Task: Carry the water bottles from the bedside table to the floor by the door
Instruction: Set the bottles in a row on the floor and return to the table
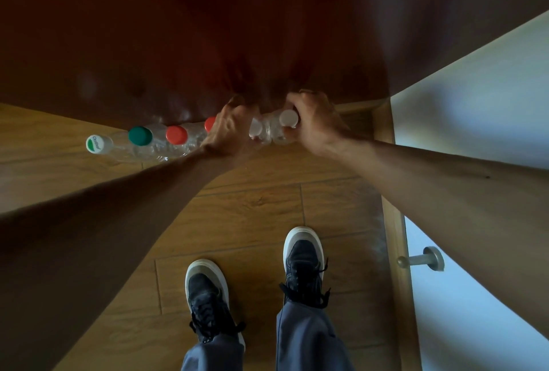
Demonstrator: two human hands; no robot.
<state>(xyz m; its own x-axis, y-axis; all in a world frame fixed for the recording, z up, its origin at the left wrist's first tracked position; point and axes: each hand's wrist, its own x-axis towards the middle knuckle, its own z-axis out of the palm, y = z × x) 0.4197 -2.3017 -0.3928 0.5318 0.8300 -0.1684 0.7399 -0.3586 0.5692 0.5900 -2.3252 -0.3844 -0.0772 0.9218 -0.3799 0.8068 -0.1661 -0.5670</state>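
Bare forearms, grey-blue trousers [309, 341], dark white-soled laced sneakers [303, 260].

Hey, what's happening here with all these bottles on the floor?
A person is bent over a row of water bottles standing on the wood floor against a dark curtain. The left hand and right hand each grip a white-capped bottle at the row's right end, beside the door.

Floor [252, 216]: wood-grain planks, smooth, low satin sheen. Bottles [154, 149]: clear, crinkled thin plastic, glinting; caps [176, 134] matt plastic in white, green, red. Curtain [208, 44]: dark red cloth, soft folds, matt. Door stop [421, 259]: brushed metal, dull shine. Shoes [303, 263]: dark matt fabric, white rubbery soles. Trousers [306, 344]: grey woven cloth.
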